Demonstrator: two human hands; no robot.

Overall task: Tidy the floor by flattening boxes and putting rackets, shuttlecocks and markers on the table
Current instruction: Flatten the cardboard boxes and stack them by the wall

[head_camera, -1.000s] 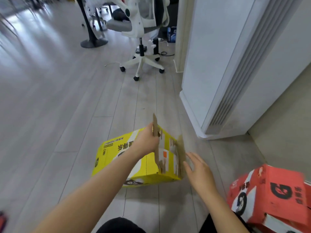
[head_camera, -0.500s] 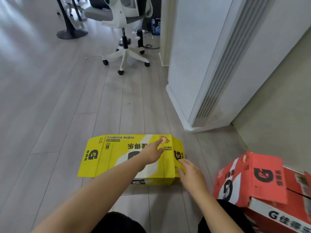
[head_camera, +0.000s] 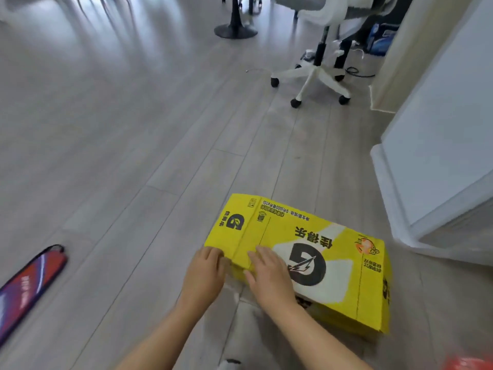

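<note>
Both my bare forearms reach forward and down from the bottom of the view. My left hand (head_camera: pixel 204 273) lies palm down on the near left corner of the yellow box (head_camera: pixel 338 265), fingers together and curled over its edge. My right hand (head_camera: pixel 269 276) rests flat just beside it, fingers spread loosely on the box's top panel, gripping nothing.

The yellow box lies flattened on the grey wood floor (head_camera: pixel 120 169), right of centre. Its upper face shows a large black letter G with a lightning bolt on a white patch, and black printed characters. Fold creases run across it.

A red and blue racket cover (head_camera: pixel 29 284) lies on the floor at the far left, well apart from the box. A white office chair (head_camera: pixel 317 73) stands beyond. A white cabinet (head_camera: pixel 437 145) rises at the right.
</note>
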